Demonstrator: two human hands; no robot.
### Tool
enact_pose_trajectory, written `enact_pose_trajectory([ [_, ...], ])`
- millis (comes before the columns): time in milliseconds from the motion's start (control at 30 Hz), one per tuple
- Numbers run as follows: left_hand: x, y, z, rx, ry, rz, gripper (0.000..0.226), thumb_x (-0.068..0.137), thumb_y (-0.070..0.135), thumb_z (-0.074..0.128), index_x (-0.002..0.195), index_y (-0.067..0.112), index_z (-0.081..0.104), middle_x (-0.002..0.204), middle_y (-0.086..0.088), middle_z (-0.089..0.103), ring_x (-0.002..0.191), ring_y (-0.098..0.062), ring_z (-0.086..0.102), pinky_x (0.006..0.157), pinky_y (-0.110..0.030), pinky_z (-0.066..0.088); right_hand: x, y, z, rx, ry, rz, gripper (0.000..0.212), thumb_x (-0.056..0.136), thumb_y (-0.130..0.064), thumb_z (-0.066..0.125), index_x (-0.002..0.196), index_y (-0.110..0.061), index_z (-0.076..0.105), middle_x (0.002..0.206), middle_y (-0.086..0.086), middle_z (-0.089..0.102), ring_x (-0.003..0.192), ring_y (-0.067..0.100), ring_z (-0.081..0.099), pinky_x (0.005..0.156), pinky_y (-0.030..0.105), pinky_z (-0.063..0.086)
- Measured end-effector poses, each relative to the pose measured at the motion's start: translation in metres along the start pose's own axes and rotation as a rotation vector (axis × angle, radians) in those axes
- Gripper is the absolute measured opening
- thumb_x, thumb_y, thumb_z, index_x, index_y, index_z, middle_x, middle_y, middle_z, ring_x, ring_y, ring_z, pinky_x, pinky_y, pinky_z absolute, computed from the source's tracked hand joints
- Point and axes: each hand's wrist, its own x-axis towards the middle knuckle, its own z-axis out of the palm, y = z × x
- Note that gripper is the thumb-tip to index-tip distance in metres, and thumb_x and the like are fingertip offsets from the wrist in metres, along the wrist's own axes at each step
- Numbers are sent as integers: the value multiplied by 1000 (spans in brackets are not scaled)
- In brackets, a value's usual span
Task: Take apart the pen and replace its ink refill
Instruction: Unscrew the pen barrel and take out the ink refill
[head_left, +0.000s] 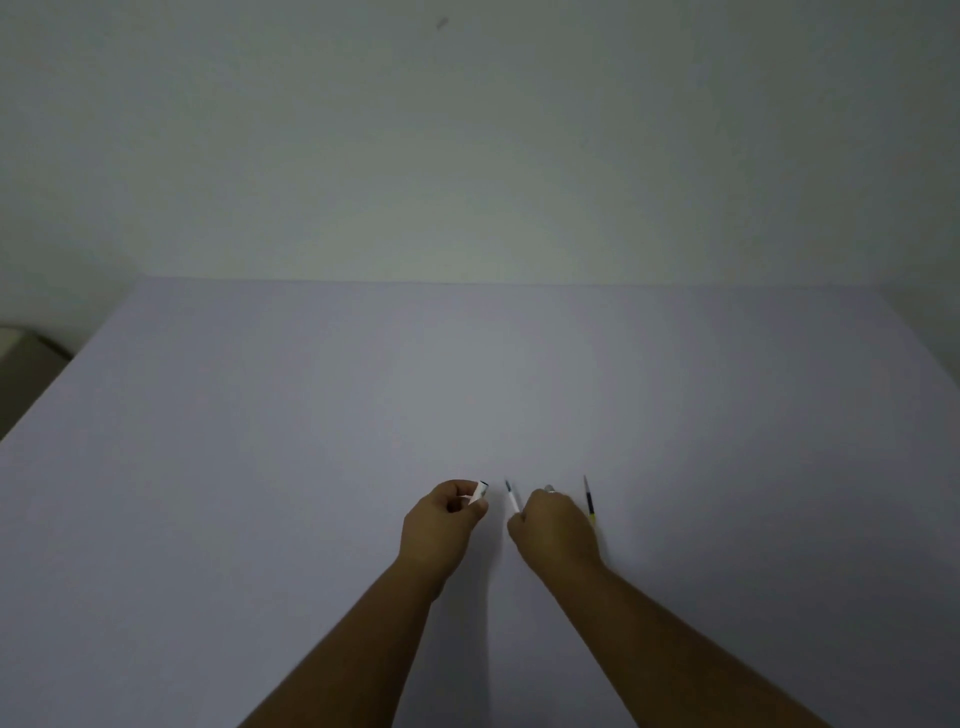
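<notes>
My left hand is closed around a short white pen part with a dark end that sticks out past the thumb. My right hand pinches a thin white ink refill, its dark tip pointing away from me. A small grey piece shows just above the right knuckles; whether the hand holds it is unclear. A second refill, dark with a yellowish lower part, lies on the table just right of my right hand. The two hands are a short gap apart.
The white table stretches far ahead to a pale wall. Its left edge runs diagonally, with a grey object on the floor beyond it.
</notes>
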Motion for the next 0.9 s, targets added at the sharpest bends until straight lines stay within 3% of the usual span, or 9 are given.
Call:
enact_pose_trajectory([
  [100, -1, -1, 0, 19, -24, 5, 8, 87, 25, 64, 92, 30, 67, 85, 11, 64, 74, -1, 56, 58, -15, 40, 4, -6, -22, 341, 102, 36, 21, 83, -27, 56, 87, -8, 65, 85, 11, 70, 83, 29, 65, 72, 34, 50],
  [233, -3, 3, 4, 64, -41, 20, 9, 85, 24, 66, 90, 31, 68, 83, 12, 62, 72, -2, 55, 57, -14, 40, 9, -11, -46, 669, 210, 71, 16, 83, -23, 60, 84, -7, 64, 72, 0, 60, 74, 21, 56, 74, 37, 48],
  [367, -7, 9, 11, 79, -57, 59, 11, 87, 21, 65, 96, 25, 70, 84, 10, 61, 75, -7, 55, 57, -13, 39, 7, -7, -49, 734, 175, 82, 17, 82, -22, 60, 83, -7, 66, 68, 1, 59, 69, 21, 54, 74, 41, 50],
  [467, -10, 13, 13, 60, -55, 71, 13, 88, 19, 64, 98, 23, 70, 83, 12, 61, 75, -6, 55, 58, -13, 39, 3, -3, -49, 777, 152, 79, 13, 81, -21, 59, 74, -13, 65, 75, 4, 66, 66, 18, 53, 71, 37, 49],
  [533, -11, 15, 14, 42, -55, 71, 14, 88, 19, 64, 100, 22, 70, 84, 13, 61, 75, -5, 55, 58, -13, 39, 1, 1, -51, 804, 112, 65, 15, 80, -21, 60, 66, -20, 63, 68, -1, 63, 61, 14, 52, 64, 33, 46],
  [667, -14, 20, 19, 22, -73, 90, 14, 88, 20, 64, 101, 21, 70, 85, 13, 63, 78, -6, 57, 60, -13, 40, -2, 7, -54, 786, -32, 14, 10, 80, -24, 65, 70, -21, 66, 65, -5, 61, 60, 10, 52, 60, 26, 42],
  [800, -14, 24, 23, -5, -84, 106, 12, 86, 19, 66, 97, 23, 71, 85, 12, 62, 75, -4, 56, 61, -15, 41, 3, 11, -67, 1011, 81, 55, 16, 83, -25, 63, 67, -23, 64, 69, -4, 62, 58, 9, 47, 60, 27, 39],
  [900, -14, 27, 26, -3, -88, 107, 13, 86, 20, 67, 98, 23, 71, 83, 14, 61, 73, -3, 55, 58, -14, 39, 7, 14, -77, 1008, 82, 30, 18, 83, -19, 62, 65, -21, 63, 65, -4, 60, 55, 10, 42, 57, 27, 36],
])
